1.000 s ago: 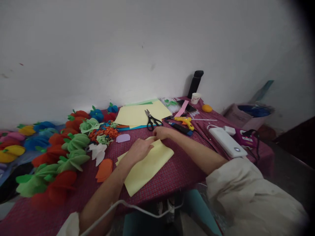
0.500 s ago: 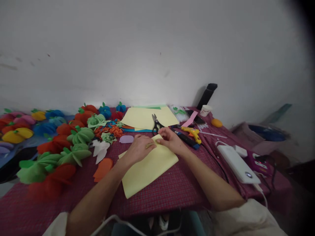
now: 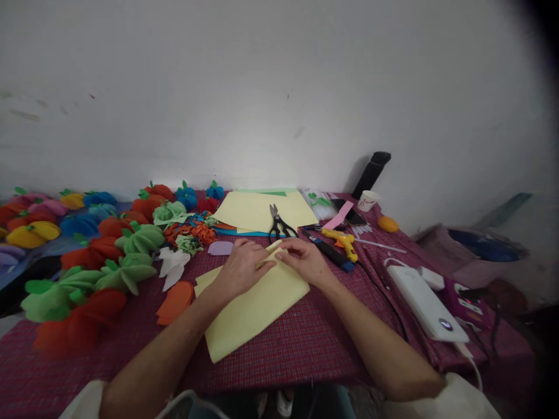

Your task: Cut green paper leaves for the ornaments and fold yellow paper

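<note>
A folded pale yellow paper sheet point(image 3: 253, 311) lies on the maroon checked tablecloth point(image 3: 305, 343) in front of me. My left hand point(image 3: 242, 267) presses on its far end with the fingers curled over the fold. My right hand point(image 3: 305, 260) pinches the same far edge from the right. Both hands meet at the sheet's top corner. Black scissors point(image 3: 279, 224) lie just beyond them on a stack of yellow sheets point(image 3: 253, 210).
Paper pumpkins point(image 3: 109, 256) in green, red, blue and yellow crowd the left side. An orange cutout point(image 3: 177, 301) and white scraps lie near my left arm. A yellow glue gun point(image 3: 343, 238), a white power bank point(image 3: 425, 302), a paper cup point(image 3: 368, 201) and a black bottle point(image 3: 371, 173) stand to the right.
The view has swung to centre on the table. My right hand has come back from the far corner to pinch the fold beside my left hand; the sheet has shifted slightly left.
</note>
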Tool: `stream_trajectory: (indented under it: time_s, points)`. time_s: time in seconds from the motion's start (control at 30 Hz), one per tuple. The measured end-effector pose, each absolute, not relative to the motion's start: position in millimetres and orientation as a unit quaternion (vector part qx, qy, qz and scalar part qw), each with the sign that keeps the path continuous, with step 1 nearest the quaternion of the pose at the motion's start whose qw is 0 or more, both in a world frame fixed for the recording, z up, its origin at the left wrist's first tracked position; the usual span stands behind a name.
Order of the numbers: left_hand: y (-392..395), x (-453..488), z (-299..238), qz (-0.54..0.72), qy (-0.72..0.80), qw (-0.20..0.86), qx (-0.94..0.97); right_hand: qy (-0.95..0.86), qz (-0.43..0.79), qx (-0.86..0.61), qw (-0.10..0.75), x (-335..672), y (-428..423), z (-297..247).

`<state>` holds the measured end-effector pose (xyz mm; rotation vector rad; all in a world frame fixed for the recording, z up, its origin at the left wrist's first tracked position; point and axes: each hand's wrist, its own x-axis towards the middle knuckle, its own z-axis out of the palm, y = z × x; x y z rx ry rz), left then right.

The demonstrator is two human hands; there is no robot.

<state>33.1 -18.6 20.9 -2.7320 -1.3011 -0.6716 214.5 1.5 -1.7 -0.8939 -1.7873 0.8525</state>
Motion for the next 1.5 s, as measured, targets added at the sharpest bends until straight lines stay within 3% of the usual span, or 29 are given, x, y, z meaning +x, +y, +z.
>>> stream_trajectory:
  time_s: [0.1,0.47,0.8,1.2,1.5]
  points:
    - [-19,33,22,-0.212,-0.422,0.029,-0.881,-0.710,0.342,-0.349,0.508,214,1,0]
    - [-22,34,23,-0.225,-0.428,0.018,-0.875,-0.683,0.338,-0.379,0.525,211,-3,0]
    - [-10,-6,47,-0.283,-0.499,-0.011,-0.819,-0.524,0.315,-0.429,0.665,242,18,10]
    - [2,-18,39,-0.514,-0.507,-0.224,-0.654,-0.444,0.341,-0.410,0.720,252,26,11]
    - [0,3,32,-0.663,-0.460,-0.309,-0.504,-0.443,0.315,-0.415,0.729,251,25,12]
